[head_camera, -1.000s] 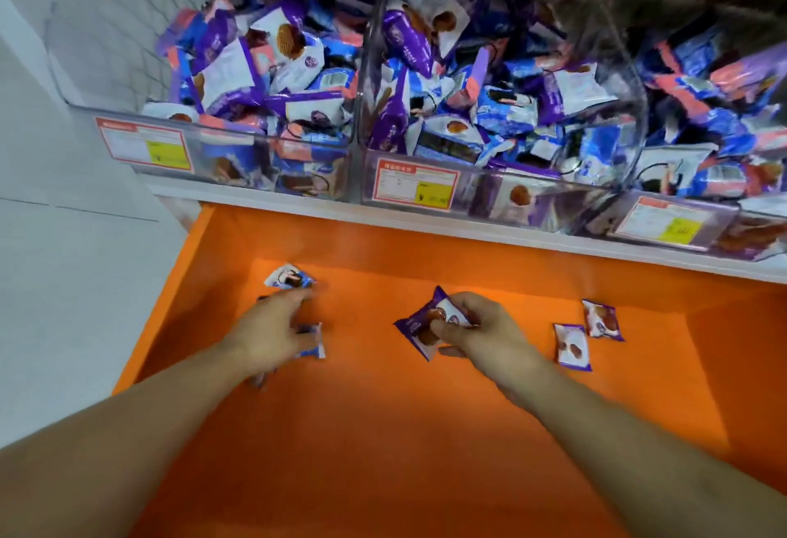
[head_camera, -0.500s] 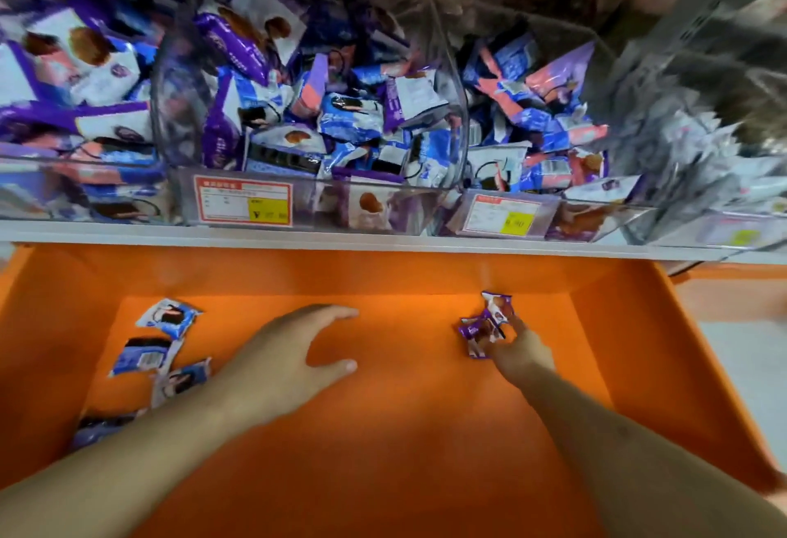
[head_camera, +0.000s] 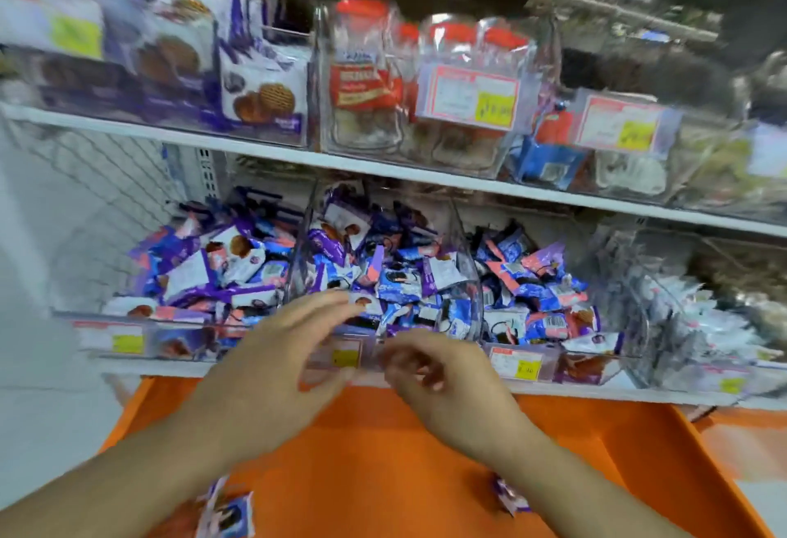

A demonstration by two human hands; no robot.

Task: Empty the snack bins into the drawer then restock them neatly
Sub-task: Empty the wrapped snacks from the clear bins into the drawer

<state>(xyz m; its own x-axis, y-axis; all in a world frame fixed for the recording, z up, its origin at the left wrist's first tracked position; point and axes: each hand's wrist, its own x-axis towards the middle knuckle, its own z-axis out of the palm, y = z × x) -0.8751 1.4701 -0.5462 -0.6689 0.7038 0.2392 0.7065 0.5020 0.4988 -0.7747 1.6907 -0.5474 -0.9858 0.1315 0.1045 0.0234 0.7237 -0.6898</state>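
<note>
Three clear snack bins on the lower shelf are heaped with purple, blue and pink packets: a left bin (head_camera: 127,335), a middle bin (head_camera: 470,282) and a right bin (head_camera: 596,360). Below them the orange drawer (head_camera: 639,461) stands pulled out. My left hand (head_camera: 289,350) hovers, fingers spread, at the middle bin's front edge. My right hand (head_camera: 443,375) is beside it with loosely curled fingers; I see nothing in them, though the view is blurred. One snack packet (head_camera: 225,514) lies in the drawer under my left forearm, another packet (head_camera: 511,497) under my right forearm.
The upper shelf (head_camera: 383,169) carries purple cookie boxes (head_camera: 262,98), red-lidded jars (head_camera: 366,81) and clear bins with price tags (head_camera: 472,96). A fourth bin of pale packets (head_camera: 702,316) sits far right. White floor (head_camera: 38,409) lies left of the drawer.
Both hands have risen out of the drawer to the front of the middle bin. My right hand no longer grips the purple packets. The view has tilted up.
</note>
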